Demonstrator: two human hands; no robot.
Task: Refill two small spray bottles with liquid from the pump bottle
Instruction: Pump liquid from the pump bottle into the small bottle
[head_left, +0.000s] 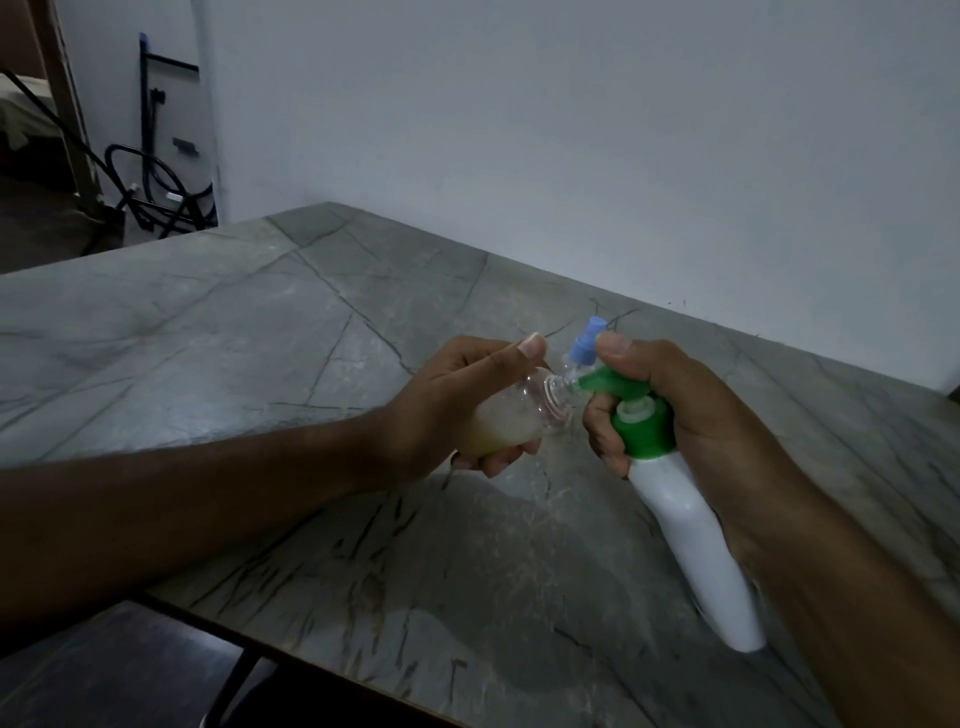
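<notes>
My left hand (457, 400) holds a small clear spray bottle (511, 415) tilted on its side, capless, with pale yellowish liquid in its lower half. My right hand (691, 410) grips a white pump bottle (691, 540) with a green pump head (636, 421), thumb on top of the pump. The green nozzle tip (587, 382) sits at the open neck of the small bottle. Just behind the nozzle stands a second small clear bottle with a blue spray cap (587, 343), mostly hidden by my hands.
Both hands work above a grey marble-patterned table (260, 332) set against a white wall (571, 130). The table's near edge runs diagonally at lower left. Black cables and a stand (156, 171) lie on the floor at far left.
</notes>
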